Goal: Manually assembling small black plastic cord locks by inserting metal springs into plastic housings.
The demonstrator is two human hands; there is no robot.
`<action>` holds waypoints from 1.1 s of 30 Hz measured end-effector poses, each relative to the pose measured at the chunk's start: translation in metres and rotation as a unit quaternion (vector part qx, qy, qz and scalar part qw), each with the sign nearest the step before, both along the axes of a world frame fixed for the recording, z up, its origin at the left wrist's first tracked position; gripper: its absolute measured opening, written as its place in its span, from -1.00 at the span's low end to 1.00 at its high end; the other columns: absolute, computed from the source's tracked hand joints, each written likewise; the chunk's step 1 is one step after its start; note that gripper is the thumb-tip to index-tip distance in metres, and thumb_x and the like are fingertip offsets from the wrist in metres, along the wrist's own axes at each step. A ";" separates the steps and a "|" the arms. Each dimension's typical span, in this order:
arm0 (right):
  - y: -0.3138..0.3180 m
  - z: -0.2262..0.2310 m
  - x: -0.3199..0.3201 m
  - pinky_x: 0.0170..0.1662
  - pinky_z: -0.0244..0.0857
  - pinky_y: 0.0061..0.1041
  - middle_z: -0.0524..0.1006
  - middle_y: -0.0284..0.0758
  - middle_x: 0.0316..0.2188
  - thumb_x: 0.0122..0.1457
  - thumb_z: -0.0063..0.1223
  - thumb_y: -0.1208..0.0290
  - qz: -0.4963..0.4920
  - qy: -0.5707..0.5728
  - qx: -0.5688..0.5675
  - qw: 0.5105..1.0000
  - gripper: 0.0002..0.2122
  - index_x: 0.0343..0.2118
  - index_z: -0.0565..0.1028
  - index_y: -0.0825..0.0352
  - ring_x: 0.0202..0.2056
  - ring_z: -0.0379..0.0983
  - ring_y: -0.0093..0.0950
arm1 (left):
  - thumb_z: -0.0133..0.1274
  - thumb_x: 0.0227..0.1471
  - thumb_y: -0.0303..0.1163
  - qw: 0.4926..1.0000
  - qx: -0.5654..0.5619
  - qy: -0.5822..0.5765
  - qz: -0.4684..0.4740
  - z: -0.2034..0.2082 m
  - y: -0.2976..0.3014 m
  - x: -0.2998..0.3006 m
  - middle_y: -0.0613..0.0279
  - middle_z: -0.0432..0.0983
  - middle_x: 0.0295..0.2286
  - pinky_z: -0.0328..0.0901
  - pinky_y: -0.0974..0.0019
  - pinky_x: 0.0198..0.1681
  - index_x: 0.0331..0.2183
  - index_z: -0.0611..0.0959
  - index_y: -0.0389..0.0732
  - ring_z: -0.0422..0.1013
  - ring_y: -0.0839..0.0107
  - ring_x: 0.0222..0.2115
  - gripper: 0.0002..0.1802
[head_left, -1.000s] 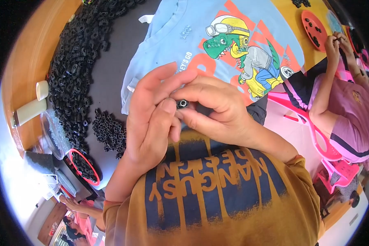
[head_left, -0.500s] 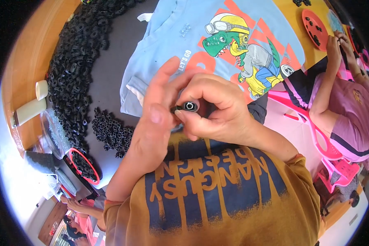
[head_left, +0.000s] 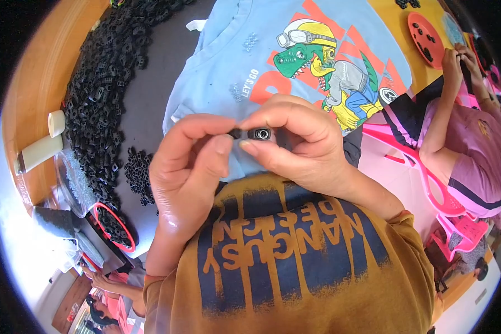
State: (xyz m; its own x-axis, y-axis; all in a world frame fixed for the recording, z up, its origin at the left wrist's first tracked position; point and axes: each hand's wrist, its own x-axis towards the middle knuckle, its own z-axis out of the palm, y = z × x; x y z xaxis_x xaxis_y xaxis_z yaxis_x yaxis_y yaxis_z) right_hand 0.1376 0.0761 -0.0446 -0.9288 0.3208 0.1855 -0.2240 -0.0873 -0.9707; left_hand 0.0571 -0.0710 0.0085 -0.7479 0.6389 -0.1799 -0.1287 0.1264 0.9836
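Observation:
Just above the edge of the light blue T-shirt (head_left: 217,72), my two hands meet fingertip to fingertip. A small black plastic piece (head_left: 260,134) with a silvery ring in its round opening is pinched between thumb and forefinger of my right hand (head_left: 309,131). My left hand (head_left: 186,161) pinches a smaller dark piece (head_left: 235,133) beside it; its shape is mostly hidden by the fingertips. Little clusters of tiny clear or silvery bits (head_left: 250,42) lie on the shirt.
A long heap of black plastic pieces (head_left: 97,100) covers the table's left side, with a smaller pile (head_left: 139,175) nearer me. A red-rimmed basket (head_left: 132,236) and a clear tub (head_left: 67,172) stand lower left. On the right, a person (head_left: 462,128) works by an orange-red plate (head_left: 423,28).
My left hand has shifted left and its raised fingers have curled into a pinch. The black piece in my right hand has risen slightly and turned.

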 end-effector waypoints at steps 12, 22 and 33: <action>-0.003 -0.002 -0.005 -0.59 0.09 -0.67 0.36 -0.44 -0.64 -0.12 0.19 0.61 -0.054 0.037 0.040 0.997 -0.81 -0.37 0.54 0.34 -0.62 0.27 -0.67 | -0.06 0.06 -0.60 0.998 0.008 0.015 -0.060 0.017 0.007 -0.003 0.33 0.43 -0.36 0.17 0.63 -0.36 -0.23 0.49 -0.36 0.28 0.70 -0.42 -0.82; 0.004 -0.004 -0.003 -0.42 0.19 -0.60 0.49 -0.30 -0.42 -0.03 0.11 0.64 -0.001 0.071 0.105 0.992 -0.75 -0.21 0.50 0.43 -0.45 0.34 -0.53 | -0.01 0.03 -0.59 0.998 -0.049 -0.008 -0.032 0.022 0.007 -0.010 0.34 0.42 -0.36 0.21 0.61 -0.35 -0.20 0.48 -0.34 0.29 0.69 -0.41 -0.78; 0.002 0.000 -0.006 -0.38 0.27 -0.50 0.49 -0.26 -0.45 0.02 0.10 0.55 -0.021 0.076 0.093 0.992 -0.82 -0.27 0.50 0.42 -0.42 0.42 -0.39 | 0.02 -0.02 -0.63 0.982 -0.078 0.151 -0.086 0.022 0.007 -0.019 0.24 0.41 -0.38 0.21 0.58 -0.40 -0.33 0.59 -0.36 0.30 0.62 -0.48 -0.86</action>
